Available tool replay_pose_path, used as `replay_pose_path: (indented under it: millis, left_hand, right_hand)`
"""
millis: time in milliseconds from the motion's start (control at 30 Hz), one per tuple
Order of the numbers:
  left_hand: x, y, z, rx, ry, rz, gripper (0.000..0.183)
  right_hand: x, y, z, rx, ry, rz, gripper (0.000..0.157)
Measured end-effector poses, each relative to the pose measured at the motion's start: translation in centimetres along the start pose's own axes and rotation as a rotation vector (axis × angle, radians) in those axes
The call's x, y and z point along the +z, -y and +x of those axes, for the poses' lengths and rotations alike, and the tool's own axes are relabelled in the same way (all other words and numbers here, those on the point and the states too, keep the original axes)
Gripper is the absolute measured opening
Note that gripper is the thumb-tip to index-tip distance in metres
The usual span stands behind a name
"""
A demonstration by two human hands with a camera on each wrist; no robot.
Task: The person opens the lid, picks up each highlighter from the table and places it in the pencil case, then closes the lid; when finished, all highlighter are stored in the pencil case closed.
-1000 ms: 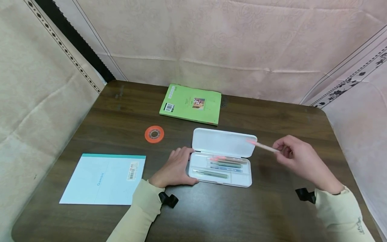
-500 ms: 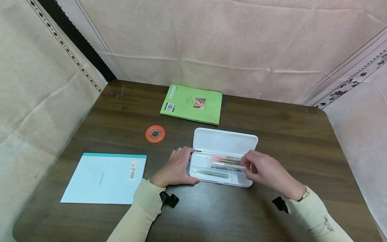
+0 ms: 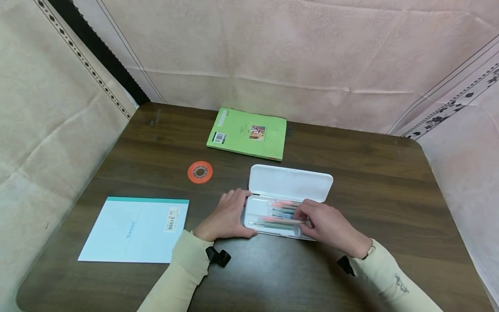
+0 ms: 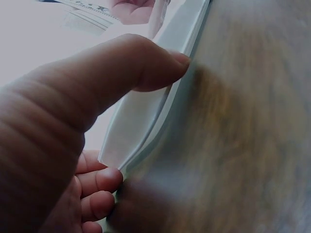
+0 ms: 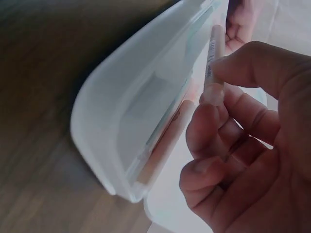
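Observation:
A white pencil case (image 3: pixel 290 182) lies with its lid folded back on the table, several pens (image 3: pixel 283 209) inside. My left hand (image 3: pixel 228 215) grips its left end; in the left wrist view the thumb (image 4: pixel 160 68) lies over the front edge and the other fingers sit at the corner. Between thumb and fingertips my right hand (image 3: pixel 331 223) pinches a pale pink pen (image 5: pixel 216 48), held over the front part of the case. Below it a green pen (image 3: pixel 274 225) lies in the front compartment, partly covered. The held pen's far end is hard to make out.
Left of the case lies a light blue notebook (image 3: pixel 134 229). An orange tape roll (image 3: pixel 200 172) sits behind my left hand. At the table's back edge is a green book (image 3: pixel 247 134). Pale cloth (image 3: pixel 273 52) hangs behind the wooden table (image 3: pixel 370 173).
My right hand has carried the pink pen leftward from beside the case, then down toward its front compartment. The left hand keeps its grip on the case's left end.

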State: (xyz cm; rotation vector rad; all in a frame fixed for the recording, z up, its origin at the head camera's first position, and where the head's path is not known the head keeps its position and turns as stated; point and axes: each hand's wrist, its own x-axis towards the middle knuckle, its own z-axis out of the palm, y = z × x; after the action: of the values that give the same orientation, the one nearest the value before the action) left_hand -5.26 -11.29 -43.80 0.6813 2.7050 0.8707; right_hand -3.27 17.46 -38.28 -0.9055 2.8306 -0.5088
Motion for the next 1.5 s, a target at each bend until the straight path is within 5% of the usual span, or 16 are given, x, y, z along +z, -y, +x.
replay_pose_path:
  millis: [600, 967, 1200, 1500]
  left_hand:
    - [0.0, 0.0, 0.0, 0.012, -0.006, -0.005, 0.092]
    - [-0.1, -0.1, 0.0, 0.018, -0.009, -0.007, 0.094]
    - [-0.1, -0.2, 0.0, 0.027, -0.022, 0.001, 0.093]
    - [-0.1, -0.3, -0.1, 0.016, -0.012, 0.007, 0.094]
  right_hand:
    - [-0.8, 0.1, 0.0, 0.048, -0.027, 0.079, 0.019]
    - [-4.1, -1.2, -0.5, 0.104, -0.138, 0.110, 0.020]
    - [-4.7, -1.6, -0.9, 0.124, -0.112, 0.129, 0.018]
    - [-7.1, -3.5, -1.4, 0.117, -0.334, 0.090, 0.019]
